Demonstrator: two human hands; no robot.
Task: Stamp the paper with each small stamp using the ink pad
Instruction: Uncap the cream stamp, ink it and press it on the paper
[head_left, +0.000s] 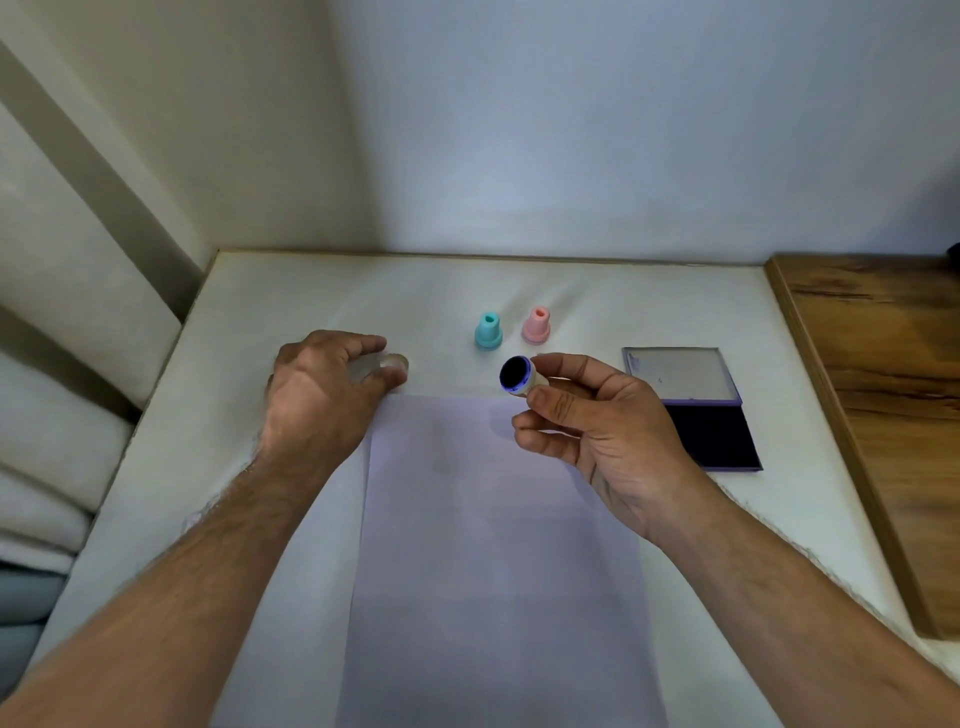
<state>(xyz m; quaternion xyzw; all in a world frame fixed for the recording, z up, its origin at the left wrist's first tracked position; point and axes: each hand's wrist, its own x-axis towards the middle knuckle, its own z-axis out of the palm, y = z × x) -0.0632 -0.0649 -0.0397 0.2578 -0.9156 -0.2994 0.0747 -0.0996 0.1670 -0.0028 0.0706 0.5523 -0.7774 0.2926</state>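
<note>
My right hand (597, 431) pinches a small white stamp (517, 375), held sideways above the top edge of the paper (493, 545), its dark inked face turned toward me. My left hand (322, 389) rests on the table at the paper's top left corner, fingers curled round a clear round cap (396, 362). A teal stamp (488, 331) and a pink stamp (536, 325) stand upright behind the paper. The ink pad (711, 436) lies open to the right, its lid (678, 375) folded back.
The white table (260, 312) stands against a wall at the back. A wooden surface (883, 389) borders it on the right. White cushions (52, 415) lie to the left.
</note>
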